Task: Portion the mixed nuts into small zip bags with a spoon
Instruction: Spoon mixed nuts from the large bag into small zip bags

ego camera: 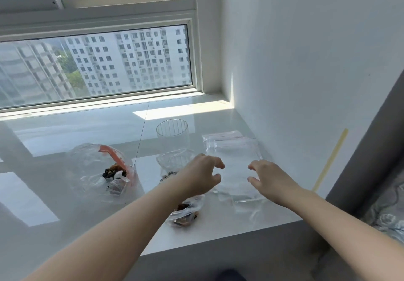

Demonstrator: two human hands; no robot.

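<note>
Several empty clear zip bags (234, 149) lie stacked on the white windowsill (65, 141) at the right. My left hand (201, 173) and my right hand (269, 178) hover over the stack, fingers loosely curved, holding nothing. A large clear bag with mixed nuts (111, 172) lies at the left, a white spoon (121, 174) resting in it. A small zip bag with nuts (184, 215) lies near the front edge under my left wrist. Another small bag with nuts (172, 165) sits behind my left hand, partly hidden.
A clear glass tumbler (172, 131) stands behind the bags. The window (96, 62) runs along the back and a white wall (306, 62) closes the right side. The sill's front edge drops off close to the filled bag.
</note>
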